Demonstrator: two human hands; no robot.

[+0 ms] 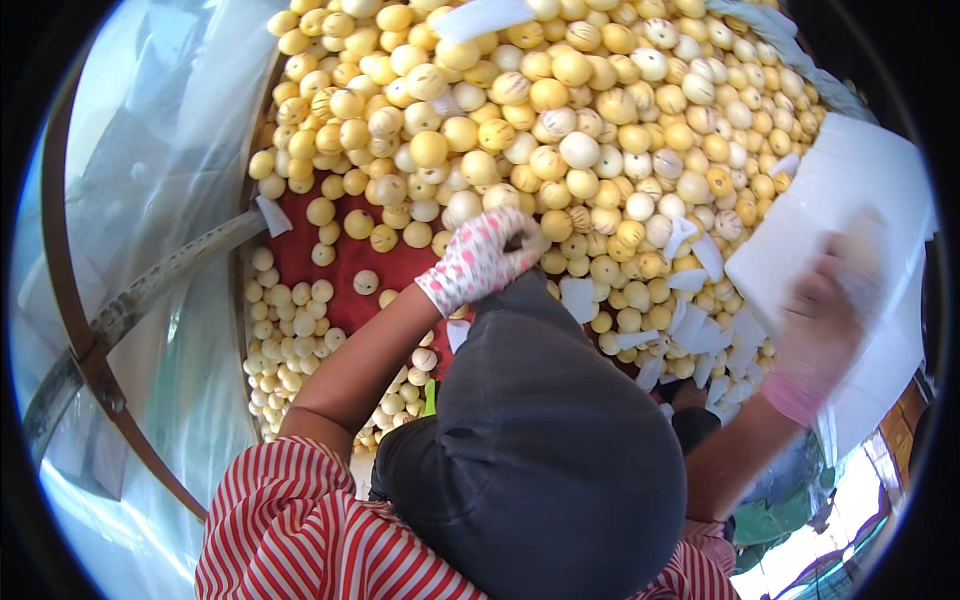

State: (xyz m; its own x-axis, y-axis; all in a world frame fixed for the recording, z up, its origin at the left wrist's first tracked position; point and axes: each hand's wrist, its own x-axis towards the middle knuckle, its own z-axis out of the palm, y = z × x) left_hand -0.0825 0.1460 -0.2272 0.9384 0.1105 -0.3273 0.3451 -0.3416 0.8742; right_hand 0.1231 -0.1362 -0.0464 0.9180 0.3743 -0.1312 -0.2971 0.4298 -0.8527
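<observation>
My left hand [485, 255], in a white glove with pink spots, is at my raised knee [530, 330], beside the heap of yellow pepino melons [570, 150]. Its fingers curl round toward the thumb, and whatever they may hold is hidden. To the right, my right hand [820, 320] is smeared by motion in front of a large white sheet or foam box [835, 190]. Pink shows at its wrist. A pale blur lies at its fingers, too unclear to name. Many of the melons carry purple streaks.
Smaller pale melons [290, 325] lie at the left, beside red cloth [350, 265]. White foam sleeves [695, 330] are scattered right of my knee. A curved pole [170, 265] and clear plastic sheeting [150, 150] border the left side. Something bright green [430, 397] lies near my leg.
</observation>
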